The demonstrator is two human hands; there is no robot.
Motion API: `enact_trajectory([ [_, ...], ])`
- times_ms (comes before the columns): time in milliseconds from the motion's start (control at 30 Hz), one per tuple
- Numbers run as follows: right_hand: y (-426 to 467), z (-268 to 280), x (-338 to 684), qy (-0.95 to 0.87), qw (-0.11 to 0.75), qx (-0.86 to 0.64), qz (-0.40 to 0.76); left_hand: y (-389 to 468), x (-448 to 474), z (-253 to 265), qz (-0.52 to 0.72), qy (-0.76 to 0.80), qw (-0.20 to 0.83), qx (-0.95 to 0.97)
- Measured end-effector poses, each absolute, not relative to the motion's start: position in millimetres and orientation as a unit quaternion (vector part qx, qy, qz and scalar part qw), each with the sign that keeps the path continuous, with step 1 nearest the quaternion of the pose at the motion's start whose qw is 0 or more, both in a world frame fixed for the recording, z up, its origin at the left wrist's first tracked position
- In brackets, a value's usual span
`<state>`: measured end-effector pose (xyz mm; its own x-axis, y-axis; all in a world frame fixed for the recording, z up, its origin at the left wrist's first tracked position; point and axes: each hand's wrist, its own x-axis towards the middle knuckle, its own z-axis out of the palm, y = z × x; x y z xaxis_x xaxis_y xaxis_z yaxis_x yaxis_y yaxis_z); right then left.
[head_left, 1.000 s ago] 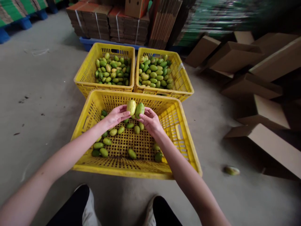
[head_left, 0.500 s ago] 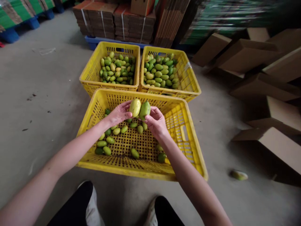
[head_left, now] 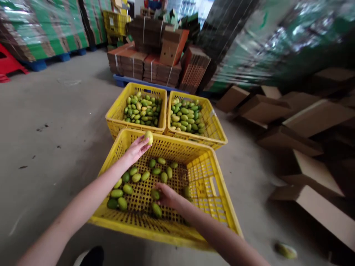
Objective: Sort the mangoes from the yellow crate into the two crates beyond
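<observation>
My left hand grips a pale yellow-green mango by its fingertips, above the far rim of the near yellow crate. Down inside that crate, my right hand is closed around a darker green mango, slightly blurred. Several loose mangoes lie on the perforated crate floor, mostly to the left and towards the back. One more mango rests just below my right hand. My right forearm hides part of the crate's right side.
Behind stand a left yellow crate and a right yellow crate, both holding many mangoes. Open cardboard boxes crowd the right side. Flattened cardboard stacks sit on a blue pallet. A single mango lies on the floor at right.
My hands have moved apart: the right has gone down into the near crate with the green mango, the left stays high with the yellowish one. The view has tilted up.
</observation>
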<state>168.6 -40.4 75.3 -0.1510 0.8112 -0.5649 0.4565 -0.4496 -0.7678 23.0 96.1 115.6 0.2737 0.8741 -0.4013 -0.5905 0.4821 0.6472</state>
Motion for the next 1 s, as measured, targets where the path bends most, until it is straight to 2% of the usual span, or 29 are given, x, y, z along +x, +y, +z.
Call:
enact_trajectory([
  [67,-21.5,103.3,166.2,-0.367,0.166,-0.656,0.638,98.0,22.8,112.2,0.472,0.391,0.771,0.172],
  [100,-4.5,123.8,163.6,-0.303,0.213,-0.657,0.656,97.4,24.3,109.2,0.46,0.403,0.774,0.166],
  [167,38.9,172.3,155.4,-0.309,0.292,-0.647,0.634,93.0,30.1,102.5,0.416,0.432,0.784,0.162],
  [267,100.1,232.3,143.0,-0.367,0.486,-0.597,0.522,80.6,41.9,97.0,0.362,0.456,0.795,0.171],
  [333,118.5,241.2,142.9,-0.426,0.53,-0.599,0.423,72.2,48.0,98.3,0.337,0.46,0.801,0.18],
  [367,118.0,234.3,146.5,-0.465,0.526,-0.605,0.376,68.9,49.9,99.8,0.325,0.462,0.804,0.185],
  [500,66.3,160.9,181.6,-0.616,0.405,-0.628,0.25,60.9,52.7,96.7,0.269,0.465,0.81,0.235],
  [600,16.3,108.7,216.8,-0.648,0.308,-0.674,0.178,48.9,53.2,68.9,0.187,0.468,0.8,0.325],
  [700,-12.3,83.7,248.2,-0.732,0.111,-0.659,0.132,25.2,49.3,25.5,0.014,0.472,0.779,0.412],
  [800,-24.1,74.2,269.9,-0.783,-0.104,-0.593,0.158,0.7,41.9,0.2,-0.147,0.413,0.754,0.489],
  [900,-30.1,67.8,279.2,-0.756,-0.164,-0.603,0.195,-5.9,47.2,22.7,-0.224,0.337,0.695,0.594],
  [1000,-30.9,66.3,281.2,-0.732,-0.178,-0.617,0.227,20.6,76.8,86.8,-0.238,0.398,0.531,0.709],
])
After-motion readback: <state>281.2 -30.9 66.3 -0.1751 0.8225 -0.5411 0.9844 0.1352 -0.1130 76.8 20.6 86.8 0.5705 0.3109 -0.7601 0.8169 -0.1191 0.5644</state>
